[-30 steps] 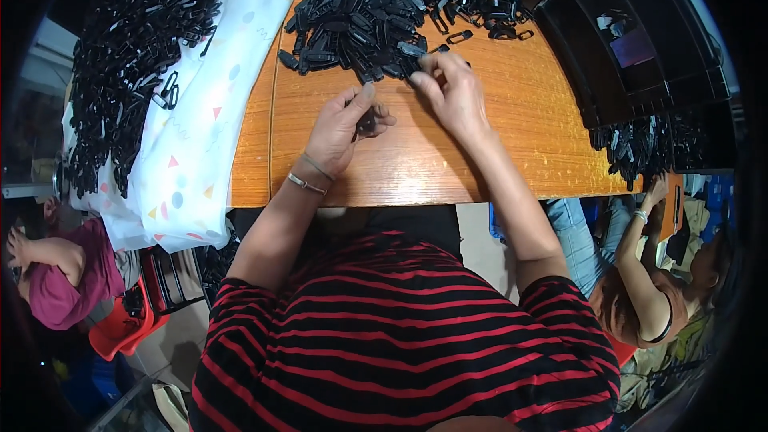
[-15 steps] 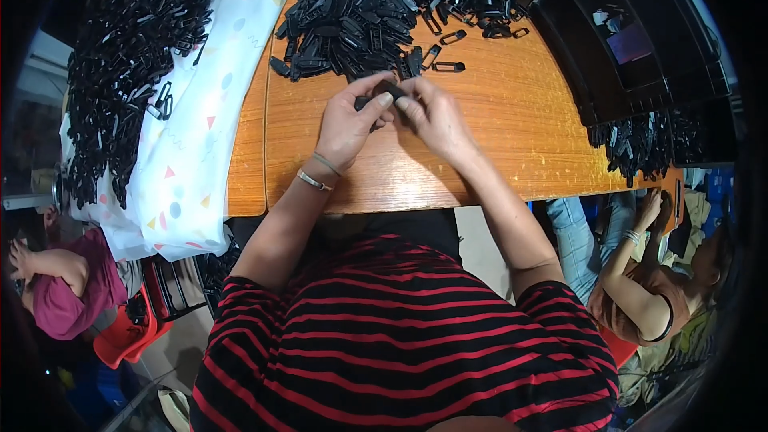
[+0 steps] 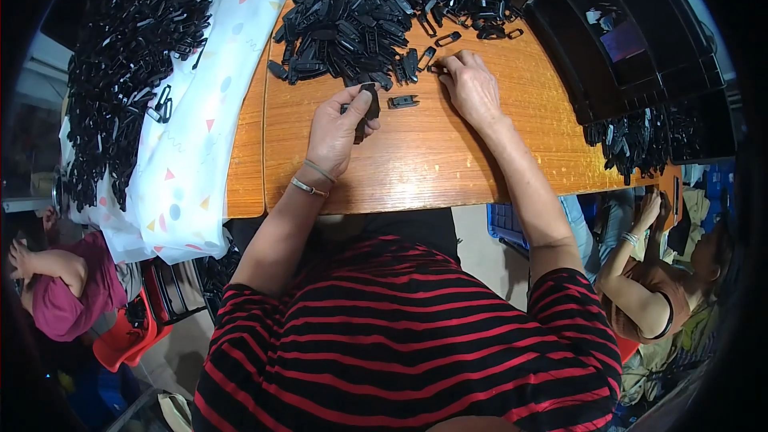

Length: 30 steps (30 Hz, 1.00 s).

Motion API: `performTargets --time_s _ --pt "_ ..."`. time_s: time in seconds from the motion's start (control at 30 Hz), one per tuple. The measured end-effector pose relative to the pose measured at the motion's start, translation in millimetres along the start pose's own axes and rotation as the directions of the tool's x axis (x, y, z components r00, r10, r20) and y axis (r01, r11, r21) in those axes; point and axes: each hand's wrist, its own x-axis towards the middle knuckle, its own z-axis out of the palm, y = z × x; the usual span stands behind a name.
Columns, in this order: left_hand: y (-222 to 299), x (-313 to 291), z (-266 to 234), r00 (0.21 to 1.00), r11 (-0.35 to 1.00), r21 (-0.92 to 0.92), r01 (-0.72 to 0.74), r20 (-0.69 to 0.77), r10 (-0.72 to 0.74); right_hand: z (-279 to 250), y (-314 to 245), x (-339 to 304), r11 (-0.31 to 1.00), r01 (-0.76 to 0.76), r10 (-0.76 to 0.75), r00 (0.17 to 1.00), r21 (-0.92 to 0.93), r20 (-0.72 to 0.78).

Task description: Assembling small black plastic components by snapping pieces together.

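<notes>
My left hand (image 3: 342, 126) is closed round a dark plastic piece (image 3: 371, 102), its long flat end standing up between thumb and fingers. My fingers hide the lower part, and I cannot tell whether it is one piece or more. To its right, a small black plastic clip part (image 3: 404, 102) lies on the table by itself. My right hand (image 3: 474, 86) is further right, palm down, its fingertips closed on a black oblong plastic frame (image 3: 436, 70) at the table top; most of that frame is covered. Two similar frames, one a black open frame (image 3: 426, 58), lie just beyond.
A large heap of black plastic parts (image 3: 344, 24) covers the far middle of the wooden table (image 3: 336, 184). At left, another heap (image 3: 128, 88) sits on a patterned white sheet (image 3: 204, 112). A black bin (image 3: 632, 40) stands at right above more parts (image 3: 628, 144). People sit on both sides.
My hands have parted. The right moved right and away onto a loose frame; the left stayed near its place with its dark piece. A clip part now lies on the table between them.
</notes>
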Motion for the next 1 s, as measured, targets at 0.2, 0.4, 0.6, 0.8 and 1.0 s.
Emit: performTargets --time_s 0.2,0.4,0.6,0.8,1.0 --pt "0 -2 0 0.998 0.999 0.026 -0.037 0.048 0.036 -22 -22 -7 0.961 -0.115 0.098 0.992 0.253 0.08" --pt "4 -3 11 0.994 0.999 -0.014 -0.043 0.1 0.044 -26 -85 -29 0.481 -0.226 0.209 0.968 0.847 0.14" --pt "11 -11 12 0.991 0.992 -0.062 -0.113 0.072 0.117 -17 -105 -44 0.605 -0.125 0.24 0.97 0.786 -0.031" --pt "13 -15 9 0.988 0.991 0.015 -0.136 0.078 0.135 -28 -105 -41 0.534 -0.225 0.283 0.956 0.815 0.079" --pt "18 -18 11 0.983 0.98 0.094 -0.177 0.064 0.172 -33 -108 -35 0.686 -0.075 0.189 0.979 0.724 -0.078"
